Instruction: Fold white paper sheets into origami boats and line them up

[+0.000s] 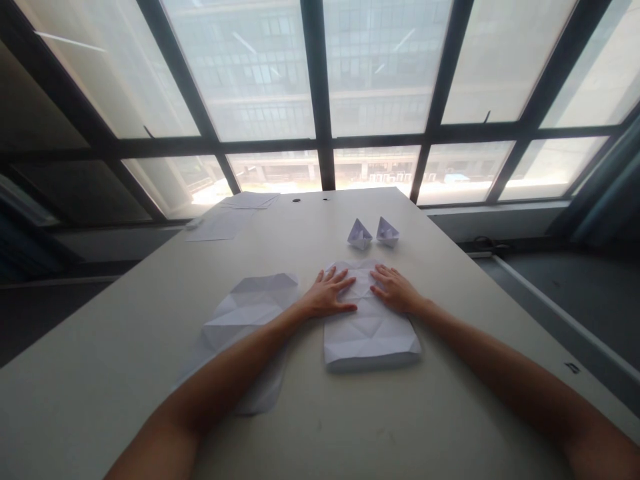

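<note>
A creased white sheet of paper [370, 333] lies in front of me on the pale table [450, 413]. My left hand [330, 293] rests flat on its far left part, fingers spread. My right hand [395, 288] lies flat on its far right part, fingers stretched out. Both hands press the paper's upper edge and hold nothing. A second creased, unfolded sheet [245, 320] lies to the left, partly under my left forearm. Two small folded paper boats, one [359, 234] beside the other [387, 231], stand beyond my hands.
Several flat sheets [225, 217] lie at the table's far left corner. Two small dark holes [310, 199] mark the far edge. Large dark-framed windows [320, 100] rise behind the table. The floor drops away at right.
</note>
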The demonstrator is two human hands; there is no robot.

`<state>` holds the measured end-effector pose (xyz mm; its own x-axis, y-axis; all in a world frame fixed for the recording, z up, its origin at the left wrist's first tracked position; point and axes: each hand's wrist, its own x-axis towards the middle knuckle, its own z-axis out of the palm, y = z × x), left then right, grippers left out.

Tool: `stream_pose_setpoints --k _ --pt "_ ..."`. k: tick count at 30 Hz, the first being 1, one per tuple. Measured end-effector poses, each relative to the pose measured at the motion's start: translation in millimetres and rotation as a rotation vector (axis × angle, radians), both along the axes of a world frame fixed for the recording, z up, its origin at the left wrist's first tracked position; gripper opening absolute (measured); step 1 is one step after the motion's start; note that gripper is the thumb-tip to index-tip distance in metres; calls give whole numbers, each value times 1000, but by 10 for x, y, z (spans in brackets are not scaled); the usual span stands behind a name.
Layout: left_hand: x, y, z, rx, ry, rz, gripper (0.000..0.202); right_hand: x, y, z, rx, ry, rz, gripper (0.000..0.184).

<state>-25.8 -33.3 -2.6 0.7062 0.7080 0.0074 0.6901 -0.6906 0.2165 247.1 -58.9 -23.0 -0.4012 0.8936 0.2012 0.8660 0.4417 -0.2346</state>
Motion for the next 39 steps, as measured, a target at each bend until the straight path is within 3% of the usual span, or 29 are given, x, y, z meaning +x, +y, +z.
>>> stream_pose_setpoints --k 5,10,13,18,21,25,32,39 --pt "-3 3 18 -20 1 5 89 85 -28 34 -59 -3 223 76" --pt "-12 2 32 -27 -1 5 83 122 -38 69 -116 12 244 86" --pt "-26 5 19 -15 -25 6 72 94 -55 80 -79 28 224 75" --pt "-39 28 -31 31 -107 5 45 61 -53 52 20 120 224 36" --pt "-37 54 -69 18 -213 27 32 75 -22 9 6 292 162 28" --pt "-47 89 -99 -56 -521 155 25 107 22 -21 -44 531 -5 29" --pt "-20 108 -26 -149 -965 295 44 42 31 31 91 923 -117 34" --pt "72 100 -40 -330 -1251 301 44 -97 -14 89 247 1007 -278 30"
